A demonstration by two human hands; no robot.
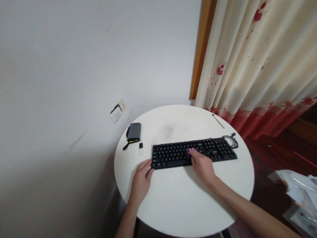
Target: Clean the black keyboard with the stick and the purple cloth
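Observation:
A black keyboard (pixel 173 153) lies flat on a round white table (pixel 170 205), its long side running left to right. My left hand (pixel 141 180) holds the keyboard's left end, thumb at the near corner and fingers along the side edge. On the keys right of the middle, my right hand (pixel 203 165) presses a small purple cloth (pixel 188 154) under its fingertips. Most of the cloth is hidden by the fingers, so its full shape cannot be made out. The keyboard's coiled black cable (pixel 232 142) rests by its far right corner.
A grey pouch (pixel 135 131) with a black loop and yellow lining lies at the table's left. Beside it is a wire keycap puller (pixel 141 145). A slim brush (pixel 218 121) lies near the far right edge. Wall sockets (pixel 116 114), a curtain (pixel 247 66) and plastic bags (pixel 297 188) surround the table.

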